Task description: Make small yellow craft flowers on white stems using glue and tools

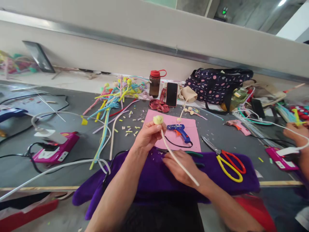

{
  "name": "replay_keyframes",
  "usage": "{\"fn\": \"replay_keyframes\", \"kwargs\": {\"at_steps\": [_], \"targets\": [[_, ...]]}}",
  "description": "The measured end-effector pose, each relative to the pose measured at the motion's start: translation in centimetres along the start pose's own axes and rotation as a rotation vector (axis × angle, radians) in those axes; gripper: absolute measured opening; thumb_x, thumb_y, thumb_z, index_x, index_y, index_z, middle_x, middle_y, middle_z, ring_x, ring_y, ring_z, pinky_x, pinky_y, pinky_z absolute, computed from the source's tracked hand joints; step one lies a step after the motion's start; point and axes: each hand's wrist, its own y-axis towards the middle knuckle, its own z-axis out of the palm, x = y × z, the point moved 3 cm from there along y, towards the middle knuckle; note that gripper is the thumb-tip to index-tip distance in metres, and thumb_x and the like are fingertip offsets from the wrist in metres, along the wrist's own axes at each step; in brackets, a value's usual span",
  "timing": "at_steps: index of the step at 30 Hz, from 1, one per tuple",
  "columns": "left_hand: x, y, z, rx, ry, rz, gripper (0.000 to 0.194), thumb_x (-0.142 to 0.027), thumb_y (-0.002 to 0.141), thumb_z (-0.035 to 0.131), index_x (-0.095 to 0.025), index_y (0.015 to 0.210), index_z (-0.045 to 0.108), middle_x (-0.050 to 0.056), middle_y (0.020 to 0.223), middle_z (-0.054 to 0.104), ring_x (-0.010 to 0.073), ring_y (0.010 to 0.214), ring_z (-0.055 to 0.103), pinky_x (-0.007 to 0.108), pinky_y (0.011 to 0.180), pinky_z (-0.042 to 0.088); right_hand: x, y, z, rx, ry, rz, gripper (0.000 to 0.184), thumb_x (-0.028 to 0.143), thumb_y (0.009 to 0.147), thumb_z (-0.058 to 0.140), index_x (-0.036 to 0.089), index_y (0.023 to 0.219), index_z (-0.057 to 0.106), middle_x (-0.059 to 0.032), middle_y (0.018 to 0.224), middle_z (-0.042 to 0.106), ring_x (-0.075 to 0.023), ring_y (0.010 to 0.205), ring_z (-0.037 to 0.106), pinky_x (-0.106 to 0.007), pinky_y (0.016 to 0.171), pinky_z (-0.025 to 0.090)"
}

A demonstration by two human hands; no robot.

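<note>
My left hand (150, 135) pinches a pale yellow fuzzy flower bud (158, 120) just under its head. A cream pipe-cleaner stem (178, 159) slants from the bud down to the right, passing in front of my other hand. Low on the purple cloth (149, 177), my right hand (182, 167) has its fingers curled over green-handled pliers (196, 154), whose middle it hides. Past my hands, a blue glue gun (181, 131) lies on a pink sheet (154, 114). Scissors with red and yellow handles (224, 158) rest to the right on the cloth.
Pipe cleaners (113, 100) pile up at the back left, with cut bits (129, 130) nearby. A bottle (154, 83), phone (171, 94) and dotted bag (214, 87) stand behind. Power strips (56, 148) and cords flank me. Another person's hand (296, 132) is at far right.
</note>
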Motion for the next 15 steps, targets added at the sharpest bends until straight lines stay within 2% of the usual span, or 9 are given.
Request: {"fn": "replay_keyframes", "kwargs": {"at_steps": [3,5,7,10,15], "targets": [[0.2,0.0,0.1,0.009,-0.010,-0.006,0.018,-0.027,0.061,0.072,-0.012,0.061,0.062,0.000,0.057,0.053,0.0066,0.047,0.043,0.018,0.039,0.023,-2.9,-4.3,-1.9,-0.125,-0.098,0.269,0.020,0.015,0.090,0.046,0.017,0.104,0.060,-0.0088,0.101,0.064,-0.0211,0.093,0.056,-0.036,0.083,0.044],[0.4,-0.1,0.2,0.022,-0.015,-0.017,0.019,-0.028,0.060,0.073,-0.012,0.061,0.063,0.000,0.058,0.054,0.0061,0.046,0.042,0.019,0.040,0.024,-4.6,-6.1,-2.4,-0.071,-0.179,0.364,0.022,0.017,0.089,0.046,0.016,0.106,0.060,-0.0101,0.100,0.063,-0.0230,0.093,0.057,-0.038,0.081,0.045],[0.6,-0.1,0.4,0.029,-0.011,-0.039,0.019,-0.028,0.060,0.073,-0.012,0.063,0.063,0.000,0.058,0.054,0.0052,0.044,0.041,0.019,0.040,0.024,-5.7,-6.6,-2.4,0.039,-0.207,0.382,0.023,0.017,0.089,0.047,0.016,0.109,0.059,-0.0099,0.098,0.063,-0.0239,0.092,0.058,-0.038,0.080,0.046],[0.9,-0.2,0.4,0.014,0.007,-0.055,0.021,-0.030,0.060,0.073,-0.012,0.063,0.063,-0.001,0.057,0.053,0.0047,0.044,0.040,0.019,0.040,0.024,-6.4,-5.9,-2.4,0.159,-0.208,0.354,0.022,0.017,0.087,0.049,0.018,0.107,0.059,-0.0090,0.093,0.063,-0.0241,0.089,0.059,-0.037,0.078,0.046],[0.8,-0.2,0.0,-0.031,0.013,-0.073,0.023,-0.031,0.059,0.072,-0.011,0.064,0.063,-0.001,0.057,0.052,0.0045,0.043,0.039,0.018,0.039,0.022,-6.5,-5.5,-2.4,0.169,-0.138,0.329,0.017,0.018,0.087,0.046,0.018,0.101,0.056,-0.0086,0.092,0.063,-0.0228,0.081,0.062,-0.033,0.070,0.047]]}}
